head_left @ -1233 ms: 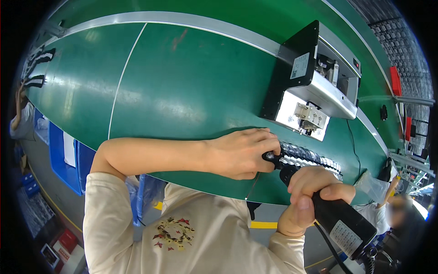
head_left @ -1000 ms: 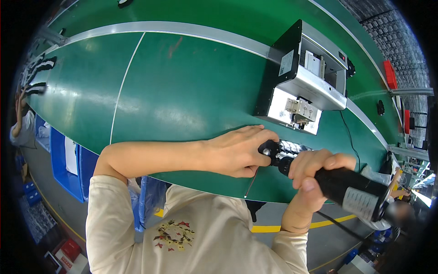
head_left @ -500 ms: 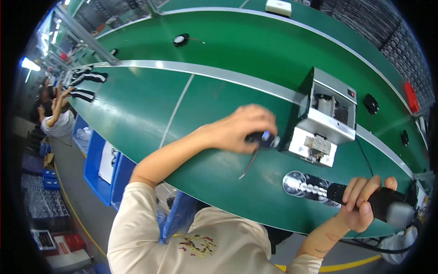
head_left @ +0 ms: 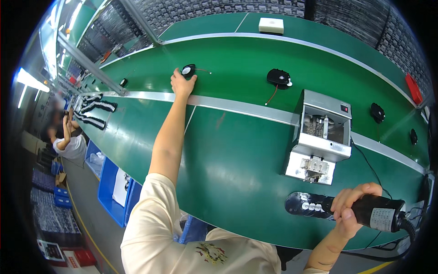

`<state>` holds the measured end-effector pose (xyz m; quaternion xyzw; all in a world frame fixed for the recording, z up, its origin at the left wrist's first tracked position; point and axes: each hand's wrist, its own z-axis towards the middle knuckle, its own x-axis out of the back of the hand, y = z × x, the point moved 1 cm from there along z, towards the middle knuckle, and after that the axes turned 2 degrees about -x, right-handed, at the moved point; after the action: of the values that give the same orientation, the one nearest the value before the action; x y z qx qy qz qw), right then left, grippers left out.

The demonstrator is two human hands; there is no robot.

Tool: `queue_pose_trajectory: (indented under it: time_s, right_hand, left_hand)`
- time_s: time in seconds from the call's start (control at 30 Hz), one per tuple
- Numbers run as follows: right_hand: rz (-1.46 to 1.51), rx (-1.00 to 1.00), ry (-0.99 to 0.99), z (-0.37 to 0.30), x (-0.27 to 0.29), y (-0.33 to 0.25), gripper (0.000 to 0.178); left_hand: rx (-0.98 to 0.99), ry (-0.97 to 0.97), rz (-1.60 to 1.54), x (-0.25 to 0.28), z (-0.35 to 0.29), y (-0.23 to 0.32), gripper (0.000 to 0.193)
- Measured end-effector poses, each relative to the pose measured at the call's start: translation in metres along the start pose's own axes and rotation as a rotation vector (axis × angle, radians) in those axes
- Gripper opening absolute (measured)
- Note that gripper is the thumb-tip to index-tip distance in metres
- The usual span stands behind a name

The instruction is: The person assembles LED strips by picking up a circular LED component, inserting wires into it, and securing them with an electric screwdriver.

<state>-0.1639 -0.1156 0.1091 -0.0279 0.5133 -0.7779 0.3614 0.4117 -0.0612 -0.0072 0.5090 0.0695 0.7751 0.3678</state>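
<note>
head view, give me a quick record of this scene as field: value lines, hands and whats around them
setting: green conveyor belt with a pale strip running across it
left hand: left hand stretched far out, fingers on a small round black fan
right hand: right hand wrapped around a black electric screwdriver, lying low over the belt's near edge
nearby: grey metal screw feeder box; second black fan with a red wire; white box at the far side
other people: a person at the far left, blurred
</note>
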Motion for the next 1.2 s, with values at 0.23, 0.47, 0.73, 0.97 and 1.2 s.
queue_pose_trajectory:
  time_s: [0.23,0.47,0.73,0.97,1.2]
  right_hand:
    - [-0.029,0.028,0.013,-0.003,0.004,0.005,0.052]
    - [0.014,-0.036,0.002,-0.005,0.006,-0.004,0.048]
    - [0.07,-0.035,-0.036,-0.011,0.0,-0.011,0.048]
    - [0.054,-0.069,-0.077,-0.005,-0.005,-0.012,0.046]
    - [0.061,-0.046,-0.097,-0.002,-0.002,-0.008,0.045]
  left_hand:
    - [-0.036,-0.007,-0.013,0.006,0.002,0.014,0.08]
    - [-0.464,-0.41,-0.285,0.129,-0.044,0.047,0.074]
    - [-0.992,-0.801,0.181,0.205,-0.167,0.125,0.08]
    - [-1.025,-1.046,-0.739,0.159,-0.256,0.128,0.052]
    - [-1.046,-0.921,-0.991,0.152,-0.326,0.175,0.019]
